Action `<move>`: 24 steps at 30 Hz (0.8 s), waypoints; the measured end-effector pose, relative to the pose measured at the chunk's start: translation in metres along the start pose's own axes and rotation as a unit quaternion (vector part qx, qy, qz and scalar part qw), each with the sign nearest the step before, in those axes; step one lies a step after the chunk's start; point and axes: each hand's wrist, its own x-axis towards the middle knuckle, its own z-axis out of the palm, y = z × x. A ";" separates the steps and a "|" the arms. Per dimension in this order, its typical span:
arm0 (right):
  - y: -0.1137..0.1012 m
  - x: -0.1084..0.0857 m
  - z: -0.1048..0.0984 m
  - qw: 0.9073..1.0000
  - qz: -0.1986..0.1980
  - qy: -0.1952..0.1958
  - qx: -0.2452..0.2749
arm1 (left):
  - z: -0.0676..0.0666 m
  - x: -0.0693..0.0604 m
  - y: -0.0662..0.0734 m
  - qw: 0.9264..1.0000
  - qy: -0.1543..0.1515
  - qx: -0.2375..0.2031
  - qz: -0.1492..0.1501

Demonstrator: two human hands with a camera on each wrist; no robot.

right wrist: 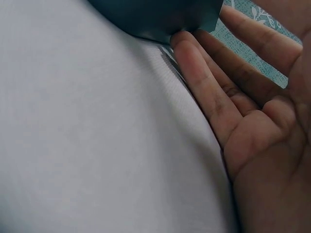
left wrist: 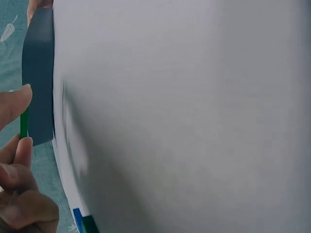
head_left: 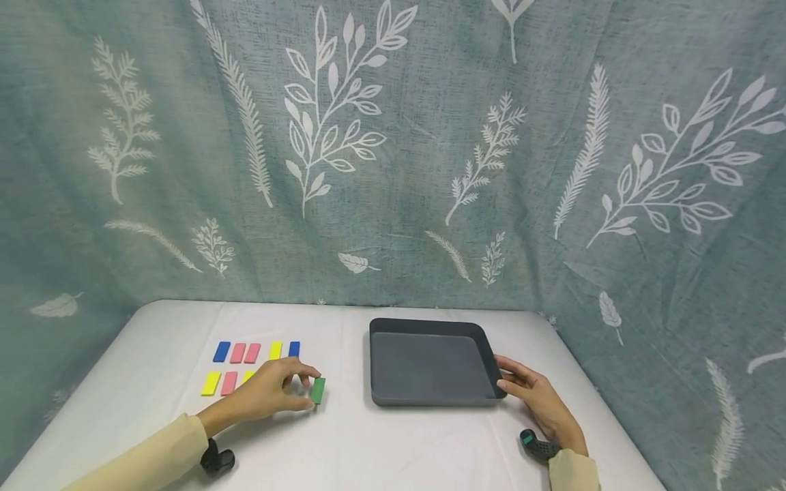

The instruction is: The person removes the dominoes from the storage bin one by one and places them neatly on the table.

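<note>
My left hand point(head_left: 270, 389) pinches a small green block point(head_left: 317, 391) between thumb and fingertips, just right of the block rows. Edge-on, the held block point(left wrist: 24, 124) shows between the thumb and fingers in the left wrist view. A dark grey rectangular tray point(head_left: 430, 402) lies on the table at centre right, with bare floor visible inside. At its right side my right hand point(head_left: 537, 402) holds the rim, thumb over the edge. Several fingers point(right wrist: 197, 63) touch the tray's outer wall point(right wrist: 165, 19) in the right wrist view.
Left of the tray lie two rows of blocks, including blue point(head_left: 222, 352), pink point(head_left: 252, 353) and yellow point(head_left: 211, 383) ones. My left hand partly covers the near row. Another green block point(left wrist: 90, 224) shows in the left wrist view. A patterned curtain point(head_left: 393, 259) hangs behind the white table point(head_left: 368, 450).
</note>
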 end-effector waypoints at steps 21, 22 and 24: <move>0.001 0.001 -0.001 1.000 -0.007 0.002 -0.013 | -0.017 -0.017 -0.017 0.998 0.024 0.022 -0.056; 0.001 0.001 -0.001 1.000 -0.008 0.001 -0.014 | -0.017 -0.017 -0.017 0.997 0.026 0.026 -0.064; 0.001 0.001 0.000 1.000 -0.006 0.001 -0.014 | -0.018 -0.017 -0.016 0.996 0.030 0.034 -0.071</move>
